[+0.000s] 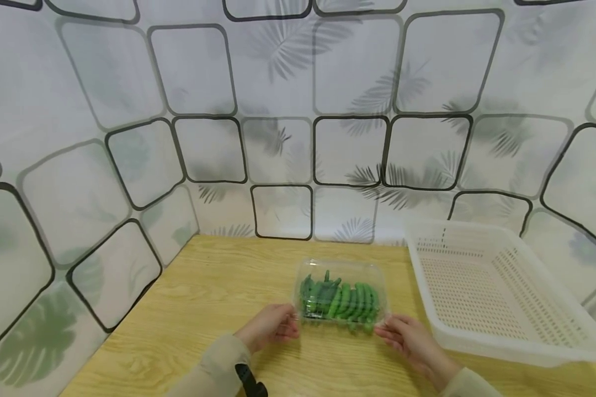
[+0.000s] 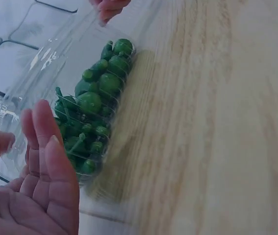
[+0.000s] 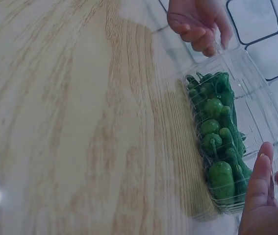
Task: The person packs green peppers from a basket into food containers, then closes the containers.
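Note:
A clear plastic clamshell container (image 1: pixel 340 264) with a row of long green peppers (image 1: pixel 350 300) inside stands near the middle of the table, its lid down over them. The stem ends of the peppers face the person, as both wrist views show. At the container's near left corner my left hand (image 1: pixel 273 326) pinches the rim between thumb and fingers. My right hand (image 1: pixel 411 337) pinches the near right corner the same way. In the left wrist view, the left hand's fingers (image 2: pixel 48 161) lie alongside the container's end.
To the right sits a large white perforated plastic basket (image 1: pixel 477 292). The light wooden table (image 1: pixel 179 314) meets a patterned cloth backdrop (image 1: pixel 278 149) at the back and left. A black strap (image 1: pixel 250 380) crosses the left sleeve.

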{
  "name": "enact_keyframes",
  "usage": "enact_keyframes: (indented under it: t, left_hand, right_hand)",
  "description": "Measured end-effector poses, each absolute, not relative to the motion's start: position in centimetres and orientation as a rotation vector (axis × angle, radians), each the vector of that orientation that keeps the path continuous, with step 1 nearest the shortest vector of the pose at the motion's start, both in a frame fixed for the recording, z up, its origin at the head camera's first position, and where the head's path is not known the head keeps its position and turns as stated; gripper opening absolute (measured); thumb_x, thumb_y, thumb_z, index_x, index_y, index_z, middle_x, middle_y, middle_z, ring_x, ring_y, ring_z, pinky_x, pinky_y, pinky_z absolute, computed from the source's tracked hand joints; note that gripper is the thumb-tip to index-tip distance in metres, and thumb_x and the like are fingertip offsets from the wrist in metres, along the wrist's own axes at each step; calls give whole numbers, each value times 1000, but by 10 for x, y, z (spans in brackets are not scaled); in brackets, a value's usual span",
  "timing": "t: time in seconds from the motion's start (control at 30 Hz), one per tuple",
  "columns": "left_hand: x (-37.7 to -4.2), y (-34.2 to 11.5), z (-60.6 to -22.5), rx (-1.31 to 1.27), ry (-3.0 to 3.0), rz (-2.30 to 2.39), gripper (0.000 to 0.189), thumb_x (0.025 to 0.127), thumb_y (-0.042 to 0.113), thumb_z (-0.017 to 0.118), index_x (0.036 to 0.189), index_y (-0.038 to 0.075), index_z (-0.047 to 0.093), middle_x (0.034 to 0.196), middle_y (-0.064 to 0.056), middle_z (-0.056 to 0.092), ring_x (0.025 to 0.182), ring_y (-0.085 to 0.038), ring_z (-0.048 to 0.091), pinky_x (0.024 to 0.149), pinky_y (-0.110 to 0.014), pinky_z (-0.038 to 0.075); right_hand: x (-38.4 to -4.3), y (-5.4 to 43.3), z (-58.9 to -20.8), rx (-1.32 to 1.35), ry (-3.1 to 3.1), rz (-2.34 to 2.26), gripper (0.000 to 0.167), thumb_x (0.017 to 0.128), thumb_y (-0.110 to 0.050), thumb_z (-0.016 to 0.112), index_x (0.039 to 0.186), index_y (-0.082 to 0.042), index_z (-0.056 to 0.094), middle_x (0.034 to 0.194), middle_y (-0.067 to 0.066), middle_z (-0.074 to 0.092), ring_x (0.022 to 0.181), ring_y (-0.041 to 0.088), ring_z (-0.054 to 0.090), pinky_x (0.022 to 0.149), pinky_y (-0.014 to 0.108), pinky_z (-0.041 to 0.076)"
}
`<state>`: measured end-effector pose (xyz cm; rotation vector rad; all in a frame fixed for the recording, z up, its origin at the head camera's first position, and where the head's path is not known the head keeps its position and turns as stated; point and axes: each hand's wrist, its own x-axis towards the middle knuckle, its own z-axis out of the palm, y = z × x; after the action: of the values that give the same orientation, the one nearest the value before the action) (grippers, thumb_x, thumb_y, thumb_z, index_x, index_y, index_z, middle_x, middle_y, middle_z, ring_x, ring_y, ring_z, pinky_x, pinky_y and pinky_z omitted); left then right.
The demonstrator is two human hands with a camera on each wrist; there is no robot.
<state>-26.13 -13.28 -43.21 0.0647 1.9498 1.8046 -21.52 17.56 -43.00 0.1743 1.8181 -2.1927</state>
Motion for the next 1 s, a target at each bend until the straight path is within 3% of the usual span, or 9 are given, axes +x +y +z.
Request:
enact_keyframes:
  t: [0.17, 0.47, 0.63, 1.0]
  left_hand:
    - [-264, -136, -436, 91, 1866, 1867, 26, 94, 25, 51, 101, 1, 61, 79, 0, 62, 75, -13, 64, 68, -26, 53]
    - [-265, -141, -432, 118, 1821, 1868, 33, 96, 21, 52, 111, -7, 60, 93, -9, 69, 83, -16, 67, 73, -27, 54]
    - [-264, -141, -429, 128, 1842, 1856, 32, 96, 18, 50, 110, -8, 61, 90, -9, 69, 80, -14, 67, 71, -26, 54]
    - [-262, -141, -431, 160, 1859, 1852, 32, 97, 18, 49, 108, -10, 60, 83, -4, 69, 75, -12, 66, 71, -26, 54]
  right_hand:
    - [-216, 177, -428, 163, 1825, -2169, 45, 100, -11, 39, 130, 20, 23, 85, 1, 68, 77, 7, 66, 69, 19, 52]
    - [-213, 177, -424, 147, 1842, -2139, 43, 100, -12, 39, 129, 18, 27, 85, 1, 68, 75, 6, 65, 67, 21, 53]
    - [-213, 175, -423, 187, 1877, -2110, 48, 100, -13, 40, 133, 17, 22, 85, -1, 67, 71, 4, 64, 62, 19, 51]
    - [-212, 174, -424, 226, 1954, -2081, 42, 100, -14, 42, 130, 13, 31, 85, -3, 68, 69, 3, 63, 57, 17, 49]
